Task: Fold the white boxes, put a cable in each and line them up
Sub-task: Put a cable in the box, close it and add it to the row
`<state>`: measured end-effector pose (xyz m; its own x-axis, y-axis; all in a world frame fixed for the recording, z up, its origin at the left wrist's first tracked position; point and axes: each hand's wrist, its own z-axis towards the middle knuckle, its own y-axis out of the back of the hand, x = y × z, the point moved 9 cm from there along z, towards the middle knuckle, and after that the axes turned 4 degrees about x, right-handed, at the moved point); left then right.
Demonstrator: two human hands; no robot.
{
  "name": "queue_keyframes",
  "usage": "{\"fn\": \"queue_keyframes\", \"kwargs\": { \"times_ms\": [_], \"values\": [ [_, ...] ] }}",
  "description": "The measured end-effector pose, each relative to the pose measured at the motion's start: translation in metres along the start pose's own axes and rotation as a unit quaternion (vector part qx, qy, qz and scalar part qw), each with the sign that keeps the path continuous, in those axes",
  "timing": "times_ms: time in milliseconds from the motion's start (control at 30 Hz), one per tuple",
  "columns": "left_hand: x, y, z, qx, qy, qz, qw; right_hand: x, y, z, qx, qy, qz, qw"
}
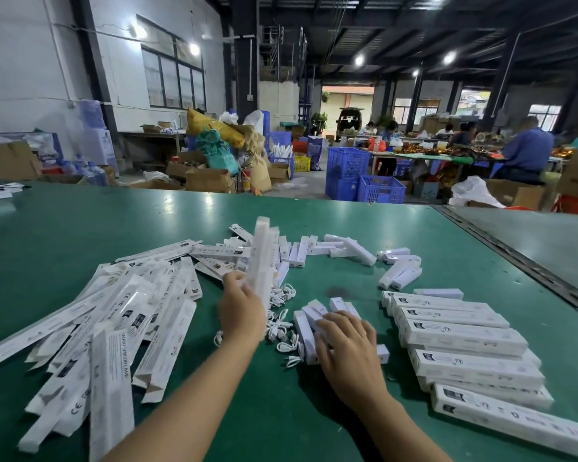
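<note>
Gripping long white box (262, 258), left hand (241, 308)

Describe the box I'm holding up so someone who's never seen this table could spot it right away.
On the green table, look between the heap of flat boxes at left and the lined-up row of boxes at right. There the left hand grips a long white box. It alone stands nearly upright; every other box lies down.

We're getting bright, even light from the ceiling lamps (358, 60), which are glaring off the green table (167, 221) in pale spots. Our left hand (241, 308) and its upright box (262, 258) are smearing with motion blur, and the wide lens is bowing the edges.
</note>
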<state>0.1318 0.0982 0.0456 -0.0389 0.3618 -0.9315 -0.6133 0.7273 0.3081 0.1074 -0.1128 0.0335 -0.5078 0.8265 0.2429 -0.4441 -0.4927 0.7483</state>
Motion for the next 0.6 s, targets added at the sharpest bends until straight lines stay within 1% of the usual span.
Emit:
{"fn": "queue_keyframes", "kwargs": {
  "times_ms": [67, 133, 200, 300, 433, 600],
  "values": [
    [0.003, -0.016, -0.022, 0.041, 0.001, -0.086, 0.995, 0.007, 0.003, -0.001, 0.014, 0.011, 0.073, 0.997],
    [0.007, -0.024, -0.042, 0.067, 0.003, -0.136, 0.989, 0.012, 0.002, -0.001, 0.048, -0.014, 0.164, 0.985],
    [0.010, -0.028, -0.056, 0.087, -0.001, -0.180, 0.980, 0.022, 0.002, -0.002, 0.062, -0.008, 0.233, 0.970],
    [0.014, -0.032, -0.067, 0.119, -0.005, -0.211, 0.970, 0.031, 0.003, -0.003, 0.062, 0.013, 0.295, 0.954],
    [0.016, -0.032, -0.071, 0.123, -0.016, -0.251, 0.960, 0.027, -0.009, -0.007, 0.096, -0.031, 0.354, 0.930],
    [0.021, -0.029, -0.071, 0.115, -0.026, -0.273, 0.955, 0.028, -0.017, -0.009, 0.126, -0.080, 0.445, 0.883]
  ]
}}
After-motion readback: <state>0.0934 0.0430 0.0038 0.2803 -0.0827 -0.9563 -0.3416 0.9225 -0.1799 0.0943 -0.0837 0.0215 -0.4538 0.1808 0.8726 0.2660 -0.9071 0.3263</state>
